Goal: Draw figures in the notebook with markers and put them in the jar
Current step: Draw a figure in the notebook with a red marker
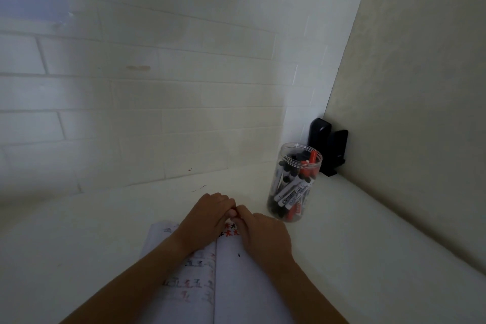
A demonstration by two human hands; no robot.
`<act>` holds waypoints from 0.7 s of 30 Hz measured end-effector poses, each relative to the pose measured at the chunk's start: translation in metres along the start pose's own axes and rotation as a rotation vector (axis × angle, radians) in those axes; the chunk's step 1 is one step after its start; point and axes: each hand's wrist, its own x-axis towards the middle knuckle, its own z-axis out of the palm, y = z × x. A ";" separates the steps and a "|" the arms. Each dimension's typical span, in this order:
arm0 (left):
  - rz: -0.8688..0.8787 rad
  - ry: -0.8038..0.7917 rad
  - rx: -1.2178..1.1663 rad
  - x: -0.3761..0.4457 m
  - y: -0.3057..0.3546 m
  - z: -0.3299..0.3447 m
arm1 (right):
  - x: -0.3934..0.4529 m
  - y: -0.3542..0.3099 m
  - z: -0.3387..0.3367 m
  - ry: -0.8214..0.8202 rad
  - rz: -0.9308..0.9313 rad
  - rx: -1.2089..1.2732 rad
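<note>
Your counter (342,231) runs into a corner, so the notebook (236,284) lies open straight before you, in easy reach of both arms. The jar (295,181) stands just beyond the page's far right corner, open-topped and already crowded with markers, close enough for a short drop. Your left hand (207,214) and right hand (265,235) meet over the red and black figures, fingers (243,214) curled and pinching a red marker (234,212) between them; capping or uncapping, I cannot tell.
</note>
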 end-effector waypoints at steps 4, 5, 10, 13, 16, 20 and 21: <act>-0.009 0.041 -0.051 -0.001 0.003 0.000 | 0.001 0.001 0.002 -0.015 0.055 0.058; -0.045 0.066 -0.074 -0.001 0.003 -0.001 | 0.001 0.001 0.002 -0.029 0.098 0.087; -0.285 0.144 -0.135 0.000 -0.008 0.001 | -0.003 0.005 -0.007 -0.074 0.229 0.258; -0.335 0.109 -0.114 0.002 -0.011 0.004 | -0.008 0.002 -0.017 -0.158 0.091 0.397; -0.375 0.106 -0.137 0.002 -0.015 0.002 | -0.011 -0.012 -0.028 -0.347 -0.003 0.572; -0.390 0.180 -0.181 0.003 -0.015 -0.001 | -0.011 -0.016 -0.031 -0.461 0.019 0.605; -0.396 0.208 -0.174 0.003 -0.016 -0.002 | -0.010 -0.014 -0.029 -0.465 0.038 0.601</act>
